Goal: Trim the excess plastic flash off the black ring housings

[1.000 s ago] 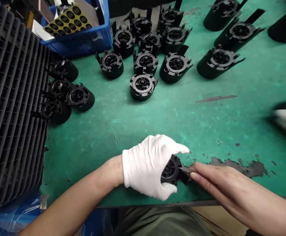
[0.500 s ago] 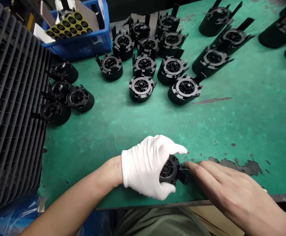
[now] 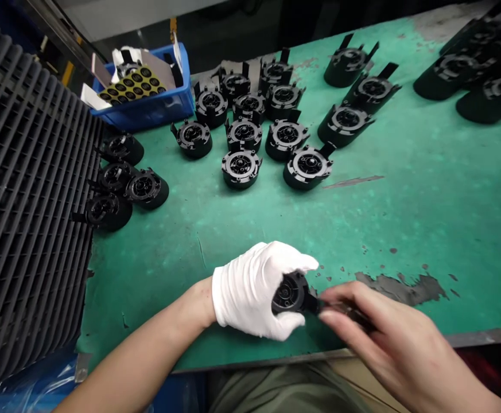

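Observation:
My left hand [image 3: 256, 292], in a white glove, is closed around a round black plastic housing [image 3: 288, 293] near the front of the table. The housing's ribbed round face shows between thumb and fingers, and a dark tab [image 3: 313, 304] sticks out from it to the right. My bare right hand [image 3: 388, 327] is closed, with its thumb and fingertips at the end of that tab. A slim dark tool [image 3: 356, 314] lies in its grip, mostly hidden by the fingers; its kind cannot be made out.
Several similar black housings [image 3: 240, 166] stand across the back of the green table [image 3: 250, 223], with more at the left and far right. A blue bin [image 3: 147, 109] holds a yellow sheet of round black stickers [image 3: 134, 86]. Black ribbed racks [image 3: 26, 201] rise along the left edge.
My right hand has turned and closed in on the tab, its thumb now showing with the dark tool. My left hand keeps the housing, tilted slightly. The camera view has shifted.

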Available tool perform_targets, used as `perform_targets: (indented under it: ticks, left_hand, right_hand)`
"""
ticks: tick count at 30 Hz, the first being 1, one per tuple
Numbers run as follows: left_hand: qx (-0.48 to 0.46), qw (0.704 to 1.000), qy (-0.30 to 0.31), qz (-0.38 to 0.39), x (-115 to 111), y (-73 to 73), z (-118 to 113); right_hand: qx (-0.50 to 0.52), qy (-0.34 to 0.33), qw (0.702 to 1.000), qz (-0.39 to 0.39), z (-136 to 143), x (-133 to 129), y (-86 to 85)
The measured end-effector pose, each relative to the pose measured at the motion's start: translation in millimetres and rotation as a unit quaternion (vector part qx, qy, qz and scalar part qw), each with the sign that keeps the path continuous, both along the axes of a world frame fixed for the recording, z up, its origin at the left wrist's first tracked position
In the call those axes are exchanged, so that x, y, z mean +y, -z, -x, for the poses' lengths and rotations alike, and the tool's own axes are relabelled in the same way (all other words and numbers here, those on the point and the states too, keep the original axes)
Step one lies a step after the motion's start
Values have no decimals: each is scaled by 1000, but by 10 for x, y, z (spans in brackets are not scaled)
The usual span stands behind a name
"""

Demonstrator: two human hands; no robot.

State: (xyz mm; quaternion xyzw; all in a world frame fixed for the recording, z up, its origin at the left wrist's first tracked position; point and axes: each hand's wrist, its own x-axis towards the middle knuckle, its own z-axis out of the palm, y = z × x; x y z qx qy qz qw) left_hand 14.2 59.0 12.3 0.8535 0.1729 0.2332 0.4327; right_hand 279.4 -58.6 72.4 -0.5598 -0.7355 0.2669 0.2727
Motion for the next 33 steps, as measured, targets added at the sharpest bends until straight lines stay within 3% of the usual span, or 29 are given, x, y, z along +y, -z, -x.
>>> perform_targets:
  ticks: [4,8,12,16,20,23,29,33]
  left_hand:
    - [-46,998,-19,-30,41,154,7]
    - [-52,994,-56,-74,127,191,80]
    - [24,1000,-17,-7,178,121,110]
    - [51,999,-7,12,219,40,31]
    - [100,989,76,71,304,-113,-87]
    - [105,985,105,93,340,-192,-127]
    - [124,989,73,43,296,-140,-106]
    - [152,986,63,27,282,-141,-108]
  right_hand:
    - [2,46,999,-7,152,-183,148]
    - [-37,73,988,-130,192,-280,283]
    - [-45,44,977,-203,146,-254,270]
    - [-8,58,985,-162,-21,-215,238]
    - [-5,101,981,-167,-198,-170,346]
    - [-8,57,985,-163,-230,-132,403]
    - [-79,-15,979,-186,-202,64,191]
    - [-171,-75,951,-247,-199,242,17]
